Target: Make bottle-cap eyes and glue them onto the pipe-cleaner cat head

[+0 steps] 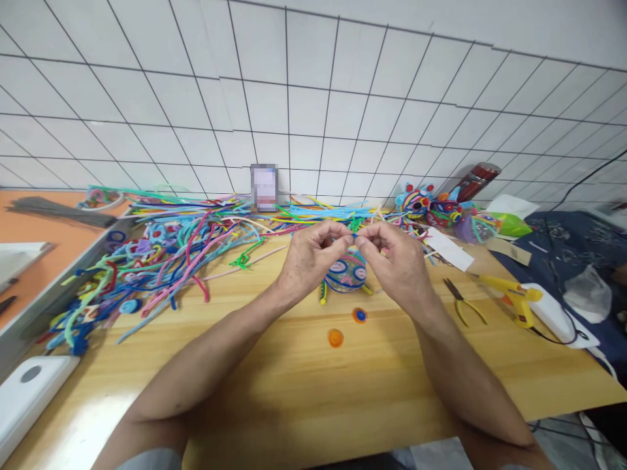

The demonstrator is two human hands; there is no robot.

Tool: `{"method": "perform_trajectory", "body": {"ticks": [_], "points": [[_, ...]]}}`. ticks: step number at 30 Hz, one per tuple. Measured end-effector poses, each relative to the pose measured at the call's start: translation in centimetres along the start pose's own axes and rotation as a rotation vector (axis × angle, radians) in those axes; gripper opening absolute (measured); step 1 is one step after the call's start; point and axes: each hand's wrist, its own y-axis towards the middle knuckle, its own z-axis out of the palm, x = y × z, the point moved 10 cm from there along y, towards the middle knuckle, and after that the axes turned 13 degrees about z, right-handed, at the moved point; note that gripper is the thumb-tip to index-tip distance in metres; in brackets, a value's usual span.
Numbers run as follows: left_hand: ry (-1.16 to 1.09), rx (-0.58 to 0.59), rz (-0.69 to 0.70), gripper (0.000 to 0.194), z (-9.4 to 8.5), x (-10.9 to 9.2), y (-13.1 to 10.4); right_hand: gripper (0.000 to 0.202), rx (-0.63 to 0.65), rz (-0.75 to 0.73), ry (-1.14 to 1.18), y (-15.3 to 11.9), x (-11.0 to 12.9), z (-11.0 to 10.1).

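Observation:
Both hands meet above the middle of the wooden table. My left hand (316, 256) and my right hand (393, 261) each pinch with thumb and index finger on a small dark blue piece (354, 237), mostly hidden between the fingertips. Behind and below them lies a round craft piece (346, 277) with blue rings and pink parts, partly covered by my hands. A green and yellow stick (323, 292) pokes out at its left. Nearer to me on the table are an orange coil (336, 337) and a smaller coil (360, 316), blue in the centre with an orange rim.
Loose pipe cleaners (196, 245) are heaped at the left and back. A phone (264, 188) stands against the tiled wall. Pliers (463, 303) and a yellow glue gun (514, 295) lie at the right, with colourful finished crafts (416, 201) and a red flask (479, 179) behind.

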Motion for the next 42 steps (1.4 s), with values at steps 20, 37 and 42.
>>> {"method": "perform_trajectory", "body": {"ticks": [20, 37, 42], "points": [[-0.02, 0.099, 0.117, 0.019, 0.5, 0.0, 0.4, 0.012, -0.011, -0.134, -0.125, -0.2, 0.7, 0.0], [-0.086, -0.056, 0.095, 0.015, 0.9, 0.0, -0.9, 0.006, -0.013, 0.051, 0.039, -0.1, -0.8, 0.3], [-0.008, 0.118, 0.098, 0.013, 1.3, -0.2, -0.2, 0.007, -0.026, -0.067, -0.114, -0.3, 0.2, -0.2]]}}
